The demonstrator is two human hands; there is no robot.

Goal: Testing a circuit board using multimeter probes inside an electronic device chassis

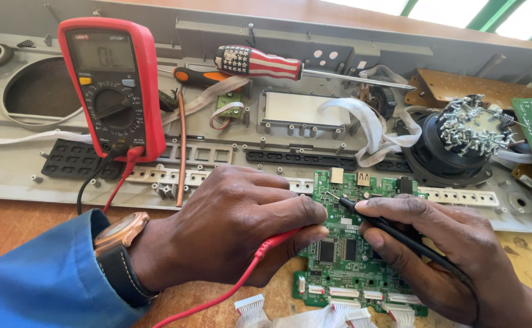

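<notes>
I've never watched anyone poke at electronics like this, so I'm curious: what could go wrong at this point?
The black probe in the right hand touches the green circuit board among tightly packed parts; a slip might bridge two contacts. The red lead under the left hand runs back to the multimeter, which leans upright, so a tug could topple it. The loose screws piled on the speaker magnet could scatter if bumped.
</notes>
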